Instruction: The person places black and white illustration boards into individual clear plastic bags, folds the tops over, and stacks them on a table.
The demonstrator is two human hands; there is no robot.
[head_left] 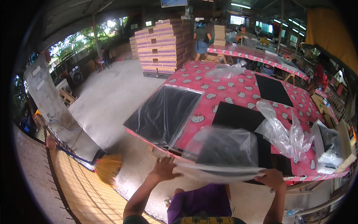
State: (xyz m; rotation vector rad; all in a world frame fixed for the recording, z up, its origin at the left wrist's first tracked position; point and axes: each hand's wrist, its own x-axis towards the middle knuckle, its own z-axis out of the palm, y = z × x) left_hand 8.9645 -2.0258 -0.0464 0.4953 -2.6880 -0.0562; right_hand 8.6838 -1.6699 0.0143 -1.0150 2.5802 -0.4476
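Note:
A clear plastic bag [223,173], blurred by motion, stretches across the table's near edge with a black panel [227,149] showing through it. My right hand [271,179] is closed on the bag's right end. At the other end, my left hand [164,170] has its fingers spread, with the thumb by the plastic; whether it touches is unclear. More dark panels [236,115] lie just beyond the bag. To the left rests a black panel in clear film [164,114]. Crumpled clear plastic [285,134] sits to the right of the bag.
The table wears a pink cat-patterned cover [197,118]. Another black panel [274,90] lies toward its far right. Stacked cartons [162,48] stand behind it, near a standing person [201,37]. A broom [108,168] and grey board [59,108] are at the left.

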